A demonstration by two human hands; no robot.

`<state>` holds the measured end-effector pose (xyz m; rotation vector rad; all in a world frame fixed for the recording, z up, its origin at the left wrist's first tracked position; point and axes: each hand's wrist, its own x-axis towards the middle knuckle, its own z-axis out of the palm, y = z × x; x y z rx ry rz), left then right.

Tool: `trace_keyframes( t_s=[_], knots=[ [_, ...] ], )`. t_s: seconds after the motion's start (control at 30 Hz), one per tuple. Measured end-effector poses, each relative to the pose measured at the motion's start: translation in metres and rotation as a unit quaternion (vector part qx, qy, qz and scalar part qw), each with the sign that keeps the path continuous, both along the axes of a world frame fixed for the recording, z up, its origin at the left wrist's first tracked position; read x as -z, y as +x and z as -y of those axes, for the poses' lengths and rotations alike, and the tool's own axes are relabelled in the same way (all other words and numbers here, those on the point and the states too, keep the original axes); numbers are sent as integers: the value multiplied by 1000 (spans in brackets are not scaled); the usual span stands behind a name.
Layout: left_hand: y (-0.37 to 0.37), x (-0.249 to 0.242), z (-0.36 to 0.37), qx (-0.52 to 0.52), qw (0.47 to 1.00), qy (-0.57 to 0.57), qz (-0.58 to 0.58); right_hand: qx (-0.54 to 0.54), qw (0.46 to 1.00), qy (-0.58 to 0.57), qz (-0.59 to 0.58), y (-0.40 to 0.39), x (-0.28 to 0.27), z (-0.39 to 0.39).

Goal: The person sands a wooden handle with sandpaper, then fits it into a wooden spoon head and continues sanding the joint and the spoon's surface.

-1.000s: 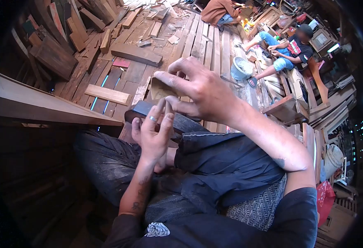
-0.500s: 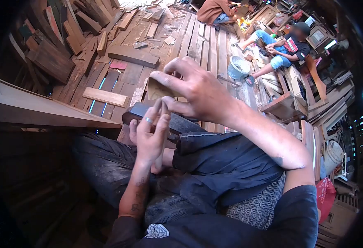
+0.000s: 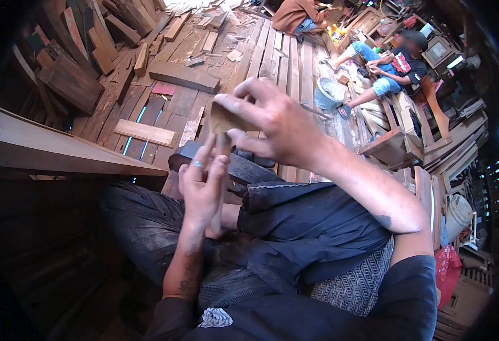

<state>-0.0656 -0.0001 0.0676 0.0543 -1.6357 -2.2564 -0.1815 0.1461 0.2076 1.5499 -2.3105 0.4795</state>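
Observation:
My left hand (image 3: 200,184), with a ring on one finger, is closed around a slim wooden stick (image 3: 225,153) that stands roughly upright. The stick's lower part runs down behind the hand, towards my bare foot. From the right, my right hand (image 3: 275,122) pinches a tan folded sheet (image 3: 222,118) that looks like sandpaper. This sheet is at the stick's upper end; my fingers hide part of the contact. Beneath both hands lies a dark bar (image 3: 252,172), close to my crossed legs (image 3: 312,221).
A loose board (image 3: 145,132) and a thick plank (image 3: 184,77) lie on the slatted floor. Wood pieces lean at left beyond a long pale panel (image 3: 61,145). Ahead are a bucket (image 3: 329,92), a seated person (image 3: 400,65) and another person in brown (image 3: 295,17).
The right hand and folded sheet have shifted slightly right and up. My left hand has moved a little left, and more of the stick shows between the hands.

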Motion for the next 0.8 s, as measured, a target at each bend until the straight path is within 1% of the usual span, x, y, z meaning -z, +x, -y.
trace_keyframes(
  t_s=[0.07,0.1,0.17,0.2,0.23,0.3,0.37,0.4,0.43,0.5,0.53,0.6,0.67,0.7,0.73,0.8],
  knots=[
    [1,10,2,11,999,-35,0,-27,999,-3,-17,2,-1,3],
    [1,7,2,16,998,-53,0,-40,999,-3,-25,3,-2,3],
    [1,-5,12,10,999,-31,28,-6,1000,-4,-24,-3,3,-3],
    [-1,-2,10,-6,1000,20,6,6,1000,-5,-19,-4,2,-5],
    [-2,3,8,-8,1000,1,10,18,1000,-7,-13,-5,1,-5],
    [-3,17,0,-9,999,-36,20,-12,1000,6,-22,1,2,4],
    [-3,25,-2,-20,997,-76,-13,-43,998,12,-42,6,-1,8],
    [-3,23,5,-20,996,-84,10,-39,999,-4,-11,2,4,7],
    [-3,18,11,-22,995,-93,34,-24,1000,-7,-12,-1,6,3],
    [-2,6,9,-27,999,-13,15,0,1000,-14,-16,-4,2,-2],
    [-7,27,5,-53,997,-59,2,4,1000,-5,12,0,2,0],
    [-9,34,2,-67,993,-102,-4,-26,1000,-1,-10,6,-1,6],
    [-7,32,4,-45,995,-94,10,-41,999,-8,-14,4,1,6],
    [-5,25,5,-35,995,-90,17,-23,1000,-11,-7,0,4,3],
    [-4,1,7,-35,999,-23,-17,-7,1000,-16,0,-5,5,-2],
    [-3,-1,10,-25,999,-47,9,21,1000,-16,10,-7,6,-5]
  ],
)
